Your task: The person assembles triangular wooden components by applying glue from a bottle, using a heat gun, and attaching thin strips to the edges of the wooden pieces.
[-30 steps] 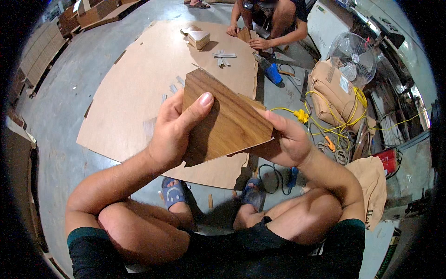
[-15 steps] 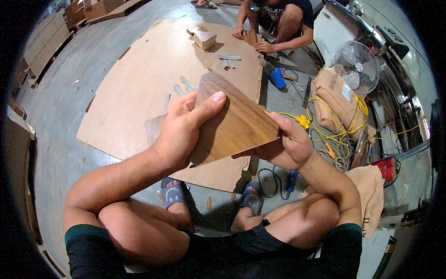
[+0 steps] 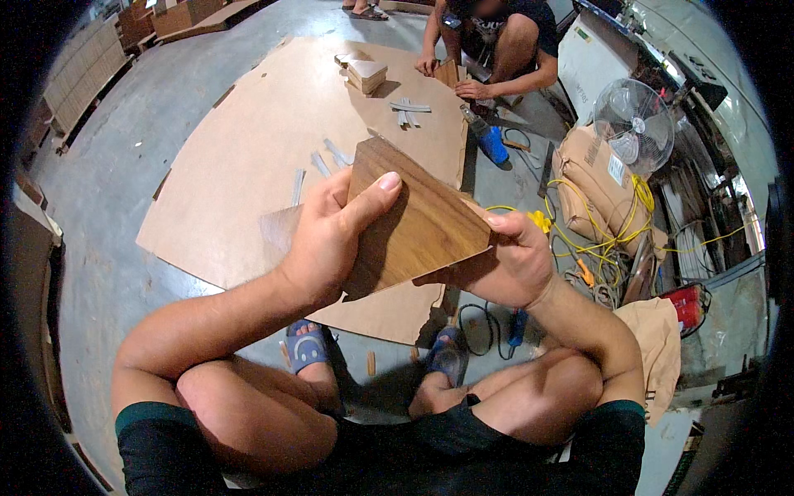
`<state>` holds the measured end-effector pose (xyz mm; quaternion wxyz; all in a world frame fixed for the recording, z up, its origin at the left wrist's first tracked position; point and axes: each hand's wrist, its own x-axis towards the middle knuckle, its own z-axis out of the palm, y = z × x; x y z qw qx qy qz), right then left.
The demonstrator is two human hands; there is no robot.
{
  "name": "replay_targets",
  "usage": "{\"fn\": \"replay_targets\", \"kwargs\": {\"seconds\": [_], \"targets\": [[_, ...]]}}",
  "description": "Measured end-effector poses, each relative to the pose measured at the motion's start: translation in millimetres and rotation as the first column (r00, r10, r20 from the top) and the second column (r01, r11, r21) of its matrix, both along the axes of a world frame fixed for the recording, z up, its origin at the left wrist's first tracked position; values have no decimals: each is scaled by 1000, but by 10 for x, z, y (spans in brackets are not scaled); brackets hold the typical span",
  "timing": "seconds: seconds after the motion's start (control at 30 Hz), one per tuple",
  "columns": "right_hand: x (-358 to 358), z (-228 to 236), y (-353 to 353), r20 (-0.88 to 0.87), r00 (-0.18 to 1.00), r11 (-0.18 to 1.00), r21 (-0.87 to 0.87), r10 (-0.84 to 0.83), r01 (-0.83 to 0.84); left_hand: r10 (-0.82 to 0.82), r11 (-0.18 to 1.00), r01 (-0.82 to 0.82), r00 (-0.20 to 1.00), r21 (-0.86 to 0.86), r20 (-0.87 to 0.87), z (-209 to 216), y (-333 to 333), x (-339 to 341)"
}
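Observation:
Between my two hands a brown wood-grain panel (image 3: pixel 422 219) is held up, tilted, above a brown sheet on the floor. My left hand (image 3: pixel 331 227) grips its left side, thumb flat on the face and fingers behind. At the right corner my right hand (image 3: pixel 513 256) pinches the edge with thumb and fingers, some of them hidden under the panel. Just left of my left hand, a pale wood-grain piece (image 3: pixel 279 227) lies on the sheet, partly covered by the hand. Thin grey strips (image 3: pixel 321 164) lie beyond it.
The brown sheet (image 3: pixel 223 165) carries a stack of small triangular pieces (image 3: pixel 365 76) and more grey strips (image 3: pixel 409 109). Another person (image 3: pixel 496 58) crouches at its far right edge with a wooden piece. Right are a blue power tool (image 3: pixel 493 145), paper sacks (image 3: pixel 595 178), yellow cable (image 3: pixel 641 198) and a fan (image 3: pixel 635 124).
The panel and my right hand have shifted very slightly left, and the panel's tilt has changed a little. Both hands keep their grip.

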<state>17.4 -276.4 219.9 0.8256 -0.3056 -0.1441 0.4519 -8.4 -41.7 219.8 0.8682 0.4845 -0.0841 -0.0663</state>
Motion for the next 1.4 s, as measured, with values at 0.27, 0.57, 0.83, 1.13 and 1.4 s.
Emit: {"fn": "replay_targets", "kwargs": {"seconds": [0.27,0.57,0.83,1.13,1.4], "targets": [[-6,-25,12,-92,996,1000,15,4,-3,-56,998,57,998,-35,10,-21,-12,-14],[12,-92,-38,60,998,990,-139,-26,34,-160,979,152,986,137,48,-28,-89,-87],[-47,-19,-1,130,987,954,-275,-91,124,-222,963,210,974,168,56,-66,-157,-113],[-46,-78,-1,49,999,990,-140,2,5,-411,889,373,906,264,103,-16,-150,-126],[8,-173,101,96,995,997,-70,-30,37,-426,880,370,891,297,154,-54,-206,-135]]}}
